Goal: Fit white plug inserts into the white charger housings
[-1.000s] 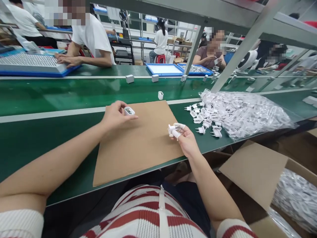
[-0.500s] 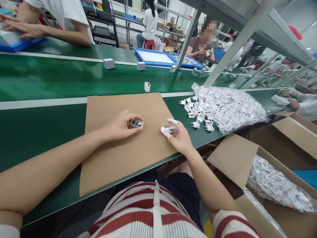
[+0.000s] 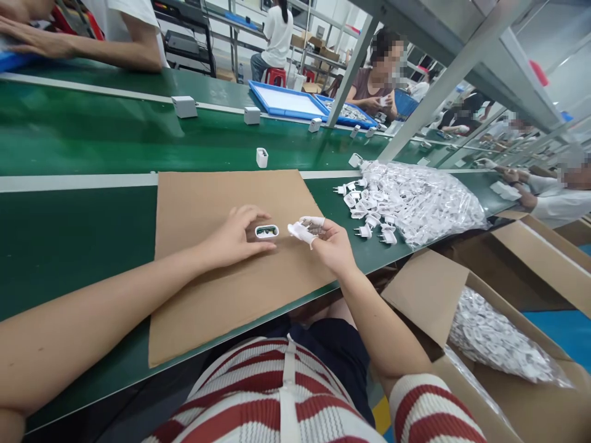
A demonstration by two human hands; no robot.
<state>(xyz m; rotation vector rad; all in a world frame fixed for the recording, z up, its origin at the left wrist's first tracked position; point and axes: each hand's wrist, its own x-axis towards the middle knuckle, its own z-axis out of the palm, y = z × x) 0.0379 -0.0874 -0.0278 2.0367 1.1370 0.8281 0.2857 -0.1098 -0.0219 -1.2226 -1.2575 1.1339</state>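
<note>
A white charger housing (image 3: pixel 266 231) stands on the cardboard sheet (image 3: pixel 203 295), its open top showing a green circuit board inside. My left hand (image 3: pixel 237 237) lies around its left side, thumb and fingers spread, apparently clear of the housing. Just to the right, my right hand (image 3: pixel 325 240), with white finger cots on thumb and finger, pinches a small white plug cover (image 3: pixel 295 229); the fingers partly hide it. Loose white plug covers (image 3: pixel 364 209) with pins lie beyond the right hand on the green bench.
A clear bag of plug covers (image 3: pixel 425 197) sits at the right. Open cartons (image 3: pixel 429 295) stand below the bench edge. Along the green conveyor (image 3: pixel 115 135) are several white housings (image 3: pixel 261 157). Blue trays (image 3: pixel 289 101) and co-workers are across it; a slanted metal post (image 3: pixel 415 111) rises at right.
My left fingers have spread and let go of the housing, which now stands slightly further right. My right hand has moved left towards it with the plug cover. Housings on the conveyor appear further left.
</note>
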